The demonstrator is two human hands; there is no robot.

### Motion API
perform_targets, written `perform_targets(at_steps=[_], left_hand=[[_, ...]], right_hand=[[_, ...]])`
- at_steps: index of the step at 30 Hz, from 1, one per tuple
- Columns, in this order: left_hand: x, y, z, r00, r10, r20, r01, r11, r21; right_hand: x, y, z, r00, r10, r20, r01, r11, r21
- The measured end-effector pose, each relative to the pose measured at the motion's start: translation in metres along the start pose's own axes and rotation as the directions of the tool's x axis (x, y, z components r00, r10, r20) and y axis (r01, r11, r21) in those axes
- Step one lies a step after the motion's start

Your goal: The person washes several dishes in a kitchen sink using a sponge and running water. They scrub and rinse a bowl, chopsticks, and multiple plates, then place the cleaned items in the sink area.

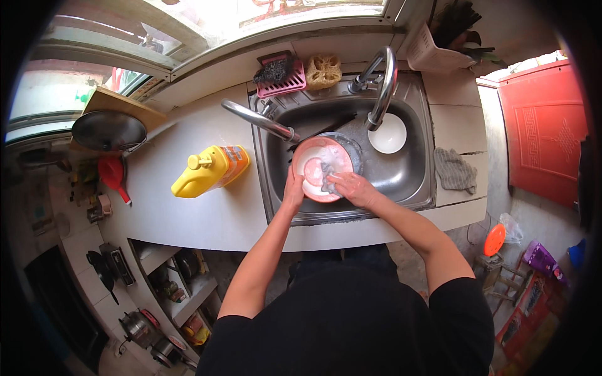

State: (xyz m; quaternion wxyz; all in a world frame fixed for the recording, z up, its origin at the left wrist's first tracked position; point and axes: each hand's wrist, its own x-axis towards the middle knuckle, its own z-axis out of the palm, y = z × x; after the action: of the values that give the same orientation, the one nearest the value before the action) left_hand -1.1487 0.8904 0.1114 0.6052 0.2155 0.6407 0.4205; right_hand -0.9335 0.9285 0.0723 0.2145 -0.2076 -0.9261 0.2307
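My left hand (294,190) grips the left rim of a pink and white bowl (305,152), which is tilted over the stainless steel sink (400,188). Inside the bowl, my right hand (352,188) presses a wet, greyish cloth (330,181) against the soapy surface. White suds lie on the bowl's inner wall. Partly hidden beneath it is a clear or metal round dish (356,149). Dark chopsticks or similar thin utensils (336,123) rest behind it in the basin. A white bowl (387,134) sits at the sink's right back.
Two chrome faucets (388,80) (258,120) arch over the sink. A yellow pump bottle (211,170) stands on the left counter. Behind are a pink soap rack (287,82) with a dark scouring pad and a loofah sponge (323,71). A grey striped cloth (454,170) lies right.
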Motion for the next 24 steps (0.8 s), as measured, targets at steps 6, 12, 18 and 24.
perform_targets(at_steps=[6,12,18,24], left_hand=[[0.008,-0.042,0.002,0.978,0.171,-0.118,-0.168,0.985,0.043],[0.003,-0.041,0.023,0.964,0.014,-0.267,-0.048,0.991,-0.122],[0.009,-0.034,-0.008,0.978,0.208,0.026,-0.209,0.977,0.042],[0.001,-0.031,0.000,0.984,-0.170,0.043,0.174,0.978,-0.111]], right_hand=[[0.019,-0.042,0.012,0.977,0.207,0.047,-0.211,0.972,0.106],[0.024,-0.041,0.022,0.964,0.257,-0.070,-0.258,0.966,-0.009],[-0.004,0.000,-0.010,0.998,-0.012,-0.063,0.012,1.000,0.001],[0.036,0.014,-0.031,0.891,0.450,0.062,-0.454,0.882,0.127]])
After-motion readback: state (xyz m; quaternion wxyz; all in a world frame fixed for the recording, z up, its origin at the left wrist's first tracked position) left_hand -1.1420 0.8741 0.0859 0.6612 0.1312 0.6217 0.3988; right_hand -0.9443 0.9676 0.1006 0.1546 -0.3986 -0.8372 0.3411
